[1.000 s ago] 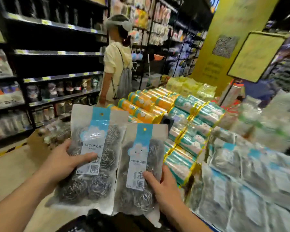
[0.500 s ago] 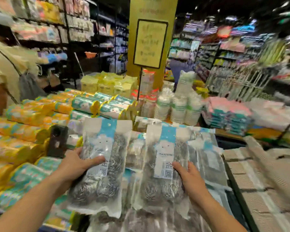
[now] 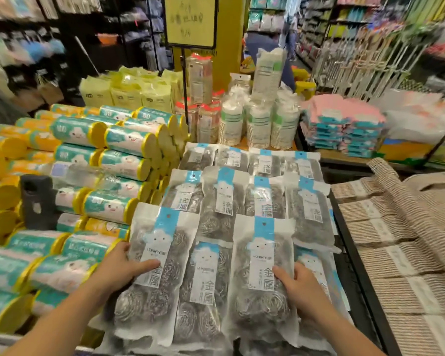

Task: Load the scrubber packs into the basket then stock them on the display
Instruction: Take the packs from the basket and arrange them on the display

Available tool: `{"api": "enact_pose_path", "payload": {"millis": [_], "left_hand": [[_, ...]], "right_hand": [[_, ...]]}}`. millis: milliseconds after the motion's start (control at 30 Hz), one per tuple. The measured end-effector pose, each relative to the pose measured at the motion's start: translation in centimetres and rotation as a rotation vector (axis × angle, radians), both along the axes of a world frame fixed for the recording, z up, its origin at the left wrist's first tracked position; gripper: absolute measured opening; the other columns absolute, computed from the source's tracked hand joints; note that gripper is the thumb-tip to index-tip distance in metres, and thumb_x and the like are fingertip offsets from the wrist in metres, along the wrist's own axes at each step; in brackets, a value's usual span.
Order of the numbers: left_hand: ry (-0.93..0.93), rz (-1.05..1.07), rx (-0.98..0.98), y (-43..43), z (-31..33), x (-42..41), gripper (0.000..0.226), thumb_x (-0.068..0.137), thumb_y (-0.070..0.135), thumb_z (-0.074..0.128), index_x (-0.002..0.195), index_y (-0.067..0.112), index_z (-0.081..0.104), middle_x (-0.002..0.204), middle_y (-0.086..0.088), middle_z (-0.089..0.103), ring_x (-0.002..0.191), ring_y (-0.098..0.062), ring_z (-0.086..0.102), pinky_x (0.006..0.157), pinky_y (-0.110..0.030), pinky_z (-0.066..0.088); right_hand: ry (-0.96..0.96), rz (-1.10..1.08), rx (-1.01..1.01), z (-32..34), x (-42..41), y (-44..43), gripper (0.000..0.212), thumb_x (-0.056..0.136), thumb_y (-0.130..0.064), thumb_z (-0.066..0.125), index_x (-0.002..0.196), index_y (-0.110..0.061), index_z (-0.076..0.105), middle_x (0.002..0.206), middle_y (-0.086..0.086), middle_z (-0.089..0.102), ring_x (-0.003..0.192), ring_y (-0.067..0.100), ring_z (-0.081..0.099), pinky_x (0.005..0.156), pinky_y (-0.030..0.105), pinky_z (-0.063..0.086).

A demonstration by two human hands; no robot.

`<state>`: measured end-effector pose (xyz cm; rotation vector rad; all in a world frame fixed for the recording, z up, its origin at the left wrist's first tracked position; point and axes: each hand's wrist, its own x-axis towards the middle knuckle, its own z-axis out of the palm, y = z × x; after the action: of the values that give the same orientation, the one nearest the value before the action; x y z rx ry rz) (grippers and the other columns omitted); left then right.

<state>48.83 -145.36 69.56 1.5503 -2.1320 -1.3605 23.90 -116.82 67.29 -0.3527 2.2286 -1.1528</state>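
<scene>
Left hand [image 3: 118, 265] and right hand [image 3: 302, 291] each gripped one steel scrubber pack [image 3: 153, 268], lengthwise, headers toward the yellow sign [image 3: 190, 19].

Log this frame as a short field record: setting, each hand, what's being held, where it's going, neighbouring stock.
setting: shop display table, aisles behind
left hand: grip on a scrubber pack, thumb over its label
right hand: grip on a second scrubber pack
destination: rows of matching packs lying flat on the display
left neighbours: teal and yellow rolls
right neighbours: ribbed beige cloths
basket: not in view
</scene>
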Motion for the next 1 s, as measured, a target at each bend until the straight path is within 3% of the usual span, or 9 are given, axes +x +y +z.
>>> {"api": "enact_pose_path", "payload": {"millis": [100,167,267,367,433,533,767,900,1000], "left_hand": [[-0.069,-0.03,-0.056,0.2,-0.7,0.2,0.07,0.061,0.04,0.092,0.111,0.012,0.051,0.102,-0.004,0.068,0.087,-0.021,0.067,0.067,-0.035,0.053],[-0.176,-0.1,-0.198,0.2,-1.5,0.1,0.079,0.058,0.065,0.084,0.112,0.015,0.053,0.109,-0.004,0.064,0.101,-0.026,0.064,0.08,-0.04,0.053],[-0.447,-0.189,-0.304,0.6,-2.0,0.1,0.098,0.064,0.085,0.06,0.132,0.016,0.045,0.134,-0.011,0.047,0.129,-0.035,0.041,0.103,-0.048,0.039],[-0.442,-0.182,-0.206,0.7,-1.5,0.3,0.105,0.067,0.084,0.059,0.144,0.016,0.035,0.145,-0.013,0.037,0.137,-0.036,0.031,0.107,-0.05,0.033],[-0.392,-0.192,-0.175,0.3,-1.4,0.6,0.112,0.057,0.09,0.057,0.142,0.019,0.038,0.144,-0.01,0.04,0.136,-0.035,0.033,0.107,-0.05,0.035],[-0.27,-0.151,-0.215,-0.5,-1.2,1.2,0.117,0.045,0.094,0.052,0.135,0.021,0.045,0.138,-0.009,0.049,0.13,-0.033,0.042,0.104,-0.05,0.041],[-0.05,0.045,-0.331,-1.2,3.6,5.9,0.091,0.073,0.064,0.073,0.146,0.022,0.039,0.137,-0.005,0.046,0.126,-0.023,0.046,0.106,-0.045,0.042],[-0.071,0.243,-0.394,-1.2,5.4,13.8,0.073,0.081,0.051,0.073,0.141,0.019,0.046,0.123,-0.003,0.051,0.107,-0.015,0.049,0.092,-0.032,0.041],[-0.124,0.412,-0.399,-1.1,4.9,21.5,0.07,0.08,0.052,0.074,0.137,0.017,0.052,0.118,-0.004,0.056,0.104,-0.02,0.055,0.089,-0.034,0.045]], "right_hand": [[0.114,-0.029,0.125,0.2,0.8,-0.4,0.034,0.094,-0.042,0.063,0.112,-0.015,0.056,0.095,-0.004,0.066,0.083,0.013,0.063,0.067,0.033,0.049],[0.241,-0.014,0.236,0.2,1.4,-0.7,0.038,0.094,-0.045,0.06,0.115,-0.015,0.048,0.092,-0.004,0.061,0.079,0.015,0.06,0.06,0.033,0.044],[0.339,0.013,0.346,0.2,2.0,-0.9,0.044,0.096,-0.046,0.057,0.122,-0.013,0.045,0.1,0.0,0.057,0.085,0.022,0.057,0.067,0.037,0.045],[0.399,0.007,0.393,0.8,2.3,-1.2,0.058,0.091,-0.043,0.06,0.136,-0.011,0.043,0.129,0.008,0.052,0.114,0.027,0.055,0.086,0.044,0.051],[0.455,0.014,0.39,1.9,2.8,-1.9,0.066,0.088,-0.041,0.063,0.143,-0.014,0.04,0.141,0.008,0.045,0.13,0.028,0.045,0.098,0.047,0.046],[0.602,0.062,0.338,3.7,3.2,-4.2,0.063,0.088,-0.041,0.064,0.142,-0.015,0.042,0.141,0.006,0.045,0.131,0.025,0.043,0.101,0.042,0.042],[0.703,0.39,-0.04,7.9,8.5,-15.4,0.046,0.092,-0.037,0.061,0.134,-0.021,0.05,0.133,-0.003,0.05,0.127,0.017,0.047,0.099,0.037,0.045],[0.646,0.643,-0.265,9.0,17.0,-20.9,0.041,0.091,-0.034,0.064,0.128,-0.02,0.053,0.125,-0.002,0.053,0.12,0.019,0.051,0.092,0.038,0.047],[0.588,0.831,-0.347,8.5,25.0,-22.4,0.041,0.09,-0.034,0.065,0.126,-0.019,0.054,0.124,0.0,0.055,0.12,0.02,0.052,0.097,0.04,0.047]]}}
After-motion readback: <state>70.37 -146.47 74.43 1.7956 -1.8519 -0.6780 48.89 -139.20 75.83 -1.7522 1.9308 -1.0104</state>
